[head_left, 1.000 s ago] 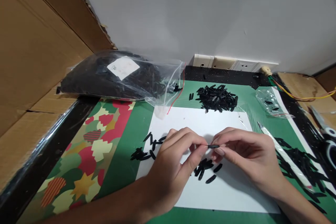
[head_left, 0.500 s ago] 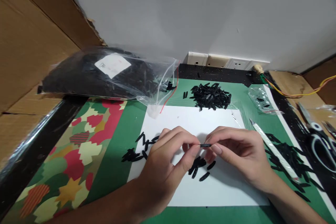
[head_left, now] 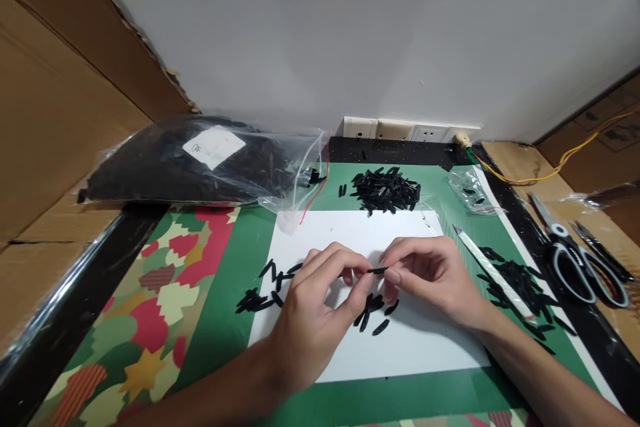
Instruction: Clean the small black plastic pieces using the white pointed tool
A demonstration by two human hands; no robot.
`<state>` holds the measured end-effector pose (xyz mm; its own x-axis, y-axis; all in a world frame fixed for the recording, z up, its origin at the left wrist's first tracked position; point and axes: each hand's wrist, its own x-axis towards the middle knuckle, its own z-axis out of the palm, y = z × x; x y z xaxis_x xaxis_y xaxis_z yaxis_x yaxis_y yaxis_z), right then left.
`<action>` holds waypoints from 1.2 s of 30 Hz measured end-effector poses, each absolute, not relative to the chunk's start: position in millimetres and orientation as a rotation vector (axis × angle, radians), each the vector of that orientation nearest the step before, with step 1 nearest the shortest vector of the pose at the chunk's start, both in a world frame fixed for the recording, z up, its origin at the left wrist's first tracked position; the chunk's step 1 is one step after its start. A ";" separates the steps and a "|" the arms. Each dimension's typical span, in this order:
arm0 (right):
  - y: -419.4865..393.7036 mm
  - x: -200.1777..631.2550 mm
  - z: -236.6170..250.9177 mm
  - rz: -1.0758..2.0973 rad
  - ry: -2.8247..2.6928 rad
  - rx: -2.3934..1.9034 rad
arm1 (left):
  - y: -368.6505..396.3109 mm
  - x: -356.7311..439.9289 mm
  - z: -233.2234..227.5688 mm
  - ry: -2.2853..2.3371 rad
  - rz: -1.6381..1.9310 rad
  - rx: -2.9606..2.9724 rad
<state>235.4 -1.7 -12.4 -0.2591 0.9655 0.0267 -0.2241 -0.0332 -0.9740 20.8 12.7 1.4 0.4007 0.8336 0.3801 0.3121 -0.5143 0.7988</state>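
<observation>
Between my two hands is a small, slim black piece [head_left: 377, 271], pointed like a seed husk and too small to name. My left hand [head_left: 325, 307] pinches its left end between thumb and forefinger. At its right end, the thumb and forefinger of my right hand [head_left: 425, 273] are closed on it. Both hands are above a white sheet [head_left: 420, 353]. Just below the fingers lie several similar loose black pieces [head_left: 381, 327]. More of them [head_left: 253, 300] are scattered left of my left hand, part on the sheet and part on the green cover. My left hand hides some of the sheet.
A heap of black pieces [head_left: 385, 189] lies behind the sheet. A large clear bag [head_left: 215, 163] of black contents is at the back left. On the right are a white pencil-like stick [head_left: 490, 270], another pile [head_left: 525, 290], scissors [head_left: 575, 260] and a small plastic bag [head_left: 475, 192].
The whole view has shifted, bringing more of the scissors into sight at the right. Both hands still hold the black piece in much the same pinch.
</observation>
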 end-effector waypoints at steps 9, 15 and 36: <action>-4.3 236.5 -9.2 1.448 -1.229 -0.833 | 11.6 20.5 1.9 0.848 1.135 2.026; -4.7 234.9 -6.9 1.440 -1.234 -0.800 | 8.3 18.8 0.8 0.825 1.192 2.068; -7.2 237.9 -5.9 1.491 -1.280 -0.853 | 11.5 16.9 -1.9 0.812 1.191 2.051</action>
<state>237.9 -7.2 -5.9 -0.2962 0.9521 0.0760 -0.2193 0.0097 -0.9756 16.9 11.5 -1.9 0.4034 0.7601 0.5095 0.1967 -0.6158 0.7630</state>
